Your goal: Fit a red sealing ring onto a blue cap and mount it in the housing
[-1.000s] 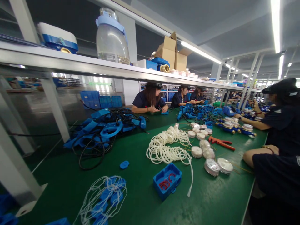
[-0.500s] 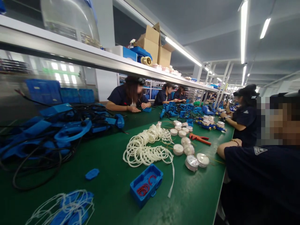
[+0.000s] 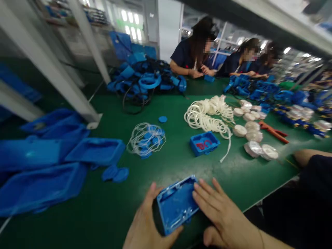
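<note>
Blue housing (image 3: 176,204), one, both hands' grip, left hand (image 3: 147,224), right hand (image 3: 223,214)

This is a factory assembly hall, set up as a shared production line. A long green table (image 3: 166,166) runs far ahead of the person's hands, and several people in matching dark uniforms (image 3: 181,55) sit along it across from and to the right of the hands, each busy with small parts. Stock lies in batches: stacked blue plastic trays (image 3: 52,162) left of the hands, a heap of blue housings with black cables (image 3: 145,81) far ahead, white rings (image 3: 207,114) and round dial units (image 3: 254,147) ahead to the right. Metal shelf posts (image 3: 52,72) rise from the table.
</note>
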Motion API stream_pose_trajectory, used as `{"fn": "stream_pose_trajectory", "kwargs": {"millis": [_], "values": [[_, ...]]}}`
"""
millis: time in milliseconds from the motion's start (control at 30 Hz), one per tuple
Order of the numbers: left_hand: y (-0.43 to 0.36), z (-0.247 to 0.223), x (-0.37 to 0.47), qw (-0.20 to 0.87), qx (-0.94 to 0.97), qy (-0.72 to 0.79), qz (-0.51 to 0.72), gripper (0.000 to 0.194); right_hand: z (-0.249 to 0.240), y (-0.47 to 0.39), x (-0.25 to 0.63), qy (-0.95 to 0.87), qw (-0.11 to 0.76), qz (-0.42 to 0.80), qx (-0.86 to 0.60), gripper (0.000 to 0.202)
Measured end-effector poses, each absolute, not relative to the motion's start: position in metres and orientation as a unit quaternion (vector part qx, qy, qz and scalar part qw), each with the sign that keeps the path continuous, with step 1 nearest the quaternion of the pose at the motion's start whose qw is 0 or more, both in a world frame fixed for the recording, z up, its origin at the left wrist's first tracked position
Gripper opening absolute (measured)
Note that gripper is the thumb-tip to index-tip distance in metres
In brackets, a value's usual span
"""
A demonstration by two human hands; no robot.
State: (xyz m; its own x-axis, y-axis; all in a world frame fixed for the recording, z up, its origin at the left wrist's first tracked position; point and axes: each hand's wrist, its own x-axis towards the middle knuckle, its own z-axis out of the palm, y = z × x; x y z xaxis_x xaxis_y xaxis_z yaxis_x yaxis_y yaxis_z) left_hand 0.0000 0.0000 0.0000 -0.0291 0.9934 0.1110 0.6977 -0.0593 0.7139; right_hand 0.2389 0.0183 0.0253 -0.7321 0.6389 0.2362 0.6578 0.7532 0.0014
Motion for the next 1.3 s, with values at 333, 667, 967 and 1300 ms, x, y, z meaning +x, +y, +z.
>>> {"fn": "stream_pose_trajectory", "kwargs": {"millis": [333, 667, 967, 1300], "values": [[-0.012, 0.017, 0.008, 0.270, 0.672, 0.622, 0.297, 0.113, 0.028, -0.015, 0.225, -0.935, 0.136, -0.135, -0.300, 0.071], [-0.013, 0.018, 0.006, 0.277, 0.684, 0.614, 0.281, 0.089, 0.034, -0.008, 0.200, -0.968, 0.168, -0.064, -0.174, 0.065], [-0.017, 0.011, -0.004, 0.313, 0.668, 0.597, 0.316, 0.115, 0.044, 0.038, 0.225, -0.931, 0.102, 0.064, -0.345, 0.080], [-0.014, 0.010, -0.007, 0.346, 0.560, 0.639, 0.398, 0.110, 0.030, 0.067, 0.231, -0.863, 0.363, -0.133, -0.325, 0.079]]}}
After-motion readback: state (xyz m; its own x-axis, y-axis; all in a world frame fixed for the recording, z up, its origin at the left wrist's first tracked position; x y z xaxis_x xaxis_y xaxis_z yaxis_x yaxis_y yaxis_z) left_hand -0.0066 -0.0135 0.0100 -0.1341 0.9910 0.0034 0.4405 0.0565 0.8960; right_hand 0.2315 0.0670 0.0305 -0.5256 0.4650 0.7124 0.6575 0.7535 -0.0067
